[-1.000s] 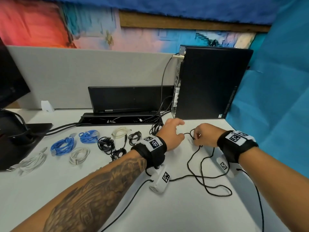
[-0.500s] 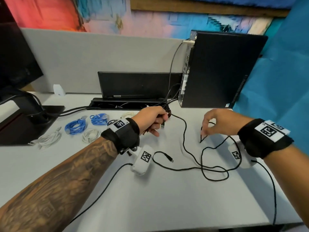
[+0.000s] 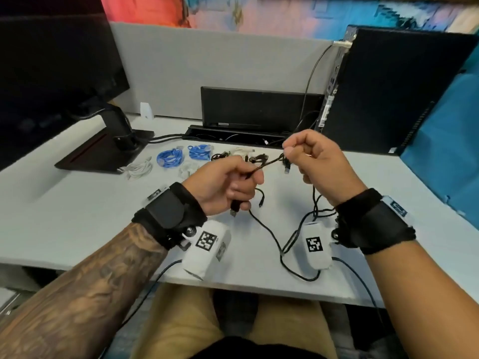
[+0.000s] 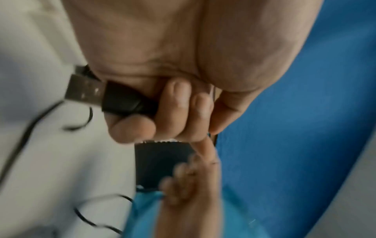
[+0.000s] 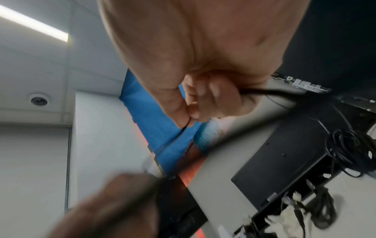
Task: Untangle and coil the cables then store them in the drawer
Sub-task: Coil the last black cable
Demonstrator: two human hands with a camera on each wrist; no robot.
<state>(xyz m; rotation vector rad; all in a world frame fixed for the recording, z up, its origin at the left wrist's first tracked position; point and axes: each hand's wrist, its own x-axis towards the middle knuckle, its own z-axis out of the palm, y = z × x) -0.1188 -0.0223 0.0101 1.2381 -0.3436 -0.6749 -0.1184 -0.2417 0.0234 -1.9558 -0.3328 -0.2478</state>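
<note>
Fingers of our left hand (image 3: pixel 228 185) are curled tight round the black cable (image 3: pixel 269 233), with its USB plug (image 4: pixel 105 95) poking out below the fist, while our right hand (image 3: pixel 315 161) pinches the same cable between thumb and forefinger a little further along. A short stretch runs taut between the two hands, both raised over the middle of the tabletop (image 3: pixel 77 216). Half a second ago our left hand held the plug end low near the back edge and our right was only picking at a loop on the surface; now both have lifted and drawn close together, so we judge the untangling of this cable is done or nearly done and the first turn of a coil is being formed. The rest of the cable lies slack in loose loops toward the front edge, between our wrists, with its small far plug (image 3: pixel 261 203) hanging free just right of our left fist. Behind our hands, toward the back left of the tabletop, the finished coils sit in a cluster: two blue coils (image 3: pixel 169 158), two white ones (image 3: pixel 138 169) that we can count, and what looks like a cream one plus three or so black ones, though our hands hide part of that group. No drawer shows in any view.
</note>
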